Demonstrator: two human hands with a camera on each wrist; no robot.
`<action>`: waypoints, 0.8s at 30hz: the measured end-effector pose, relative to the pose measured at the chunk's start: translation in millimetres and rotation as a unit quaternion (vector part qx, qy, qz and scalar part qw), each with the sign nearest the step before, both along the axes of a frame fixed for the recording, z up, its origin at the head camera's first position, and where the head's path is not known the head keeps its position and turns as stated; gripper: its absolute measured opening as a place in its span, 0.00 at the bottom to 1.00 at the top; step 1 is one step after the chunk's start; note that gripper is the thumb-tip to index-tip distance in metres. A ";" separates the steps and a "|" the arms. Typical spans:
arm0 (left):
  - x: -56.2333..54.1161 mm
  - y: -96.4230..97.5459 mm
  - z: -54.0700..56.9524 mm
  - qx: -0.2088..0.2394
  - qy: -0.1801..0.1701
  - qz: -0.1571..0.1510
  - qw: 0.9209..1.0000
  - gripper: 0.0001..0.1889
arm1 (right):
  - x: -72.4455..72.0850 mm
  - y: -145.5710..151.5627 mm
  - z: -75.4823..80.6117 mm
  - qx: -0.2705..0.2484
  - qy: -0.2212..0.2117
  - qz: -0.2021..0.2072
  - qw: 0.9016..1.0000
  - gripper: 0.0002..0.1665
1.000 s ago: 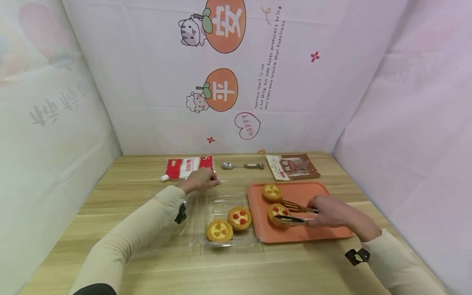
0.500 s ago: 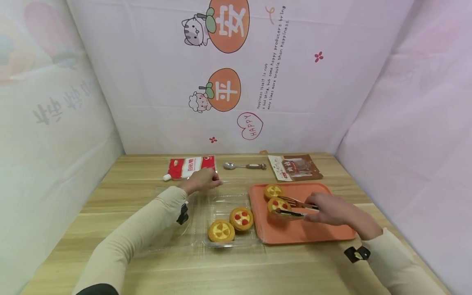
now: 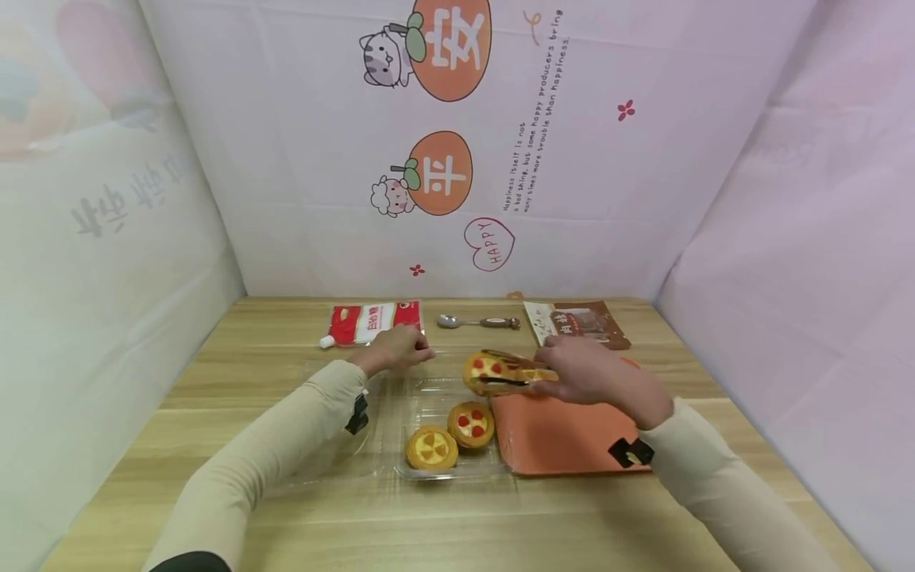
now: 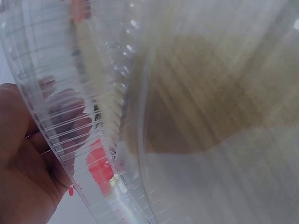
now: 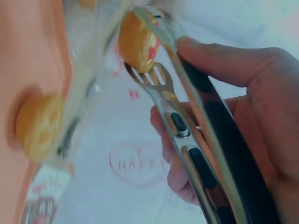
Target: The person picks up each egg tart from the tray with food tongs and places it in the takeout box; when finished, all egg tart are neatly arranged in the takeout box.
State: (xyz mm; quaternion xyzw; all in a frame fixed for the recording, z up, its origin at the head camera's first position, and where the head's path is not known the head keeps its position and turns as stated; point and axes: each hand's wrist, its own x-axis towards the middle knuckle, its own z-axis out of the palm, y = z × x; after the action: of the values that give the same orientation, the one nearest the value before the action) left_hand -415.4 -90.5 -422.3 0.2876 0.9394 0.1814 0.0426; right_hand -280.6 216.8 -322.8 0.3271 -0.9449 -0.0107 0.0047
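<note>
My right hand (image 3: 593, 369) grips metal food tongs (image 5: 187, 121) with black handle inlays. Between the tongs' ends sits an egg tart with red toppings (image 3: 486, 369), raised over the back right of a clear plastic box (image 3: 422, 401). Two tarts lie in that box: a red-topped tart (image 3: 471, 425) and a tart with a wedge pattern (image 3: 432, 448). One more patterned tart (image 5: 39, 126) remains on the orange tray (image 3: 572, 437), partly behind the tongs in the head view. My left hand (image 3: 396, 349) holds the rim of the box's clear lid (image 4: 70, 126), its fingers seen through the plastic.
Along the back of the wooden table (image 3: 429, 528) lie a red and white sugar pouch (image 3: 372, 322), a spoon (image 3: 479, 322) and a brown packet (image 3: 586, 322). White printed cloth walls (image 3: 322, 199) enclose the back and sides.
The red-topped tart in the tongs has left the tray and moved left and up toward the box, with my right hand. My left hand stays at the lid; the view has shifted slightly.
</note>
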 end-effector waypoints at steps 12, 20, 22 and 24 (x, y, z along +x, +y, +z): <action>-0.9 1.2 -3.7 0.010 0.008 -0.012 1.000 0.14 | -17.2 -71.2 -30.0 0.048 -0.036 0.061 0.996 0.22; 1.0 3.3 -0.9 0.014 0.003 -0.001 1.000 0.12 | -21.5 -78.9 -44.1 0.056 -0.075 0.040 0.995 0.21; 1.5 1.6 -0.5 0.015 0.002 0.000 1.000 0.12 | -22.4 -79.8 -46.0 0.052 -0.079 0.042 0.995 0.21; 1.8 -0.4 -0.5 0.017 0.000 0.003 1.000 0.12 | -23.6 -81.3 -47.6 0.048 -0.086 0.042 0.994 0.20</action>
State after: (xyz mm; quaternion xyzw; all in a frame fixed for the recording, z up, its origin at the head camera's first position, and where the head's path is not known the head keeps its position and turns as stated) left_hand -413.5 -90.8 -422.8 0.2859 0.9368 0.1980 0.0375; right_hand -304.2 135.5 -370.4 0.3664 -0.9255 -0.0282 -0.0915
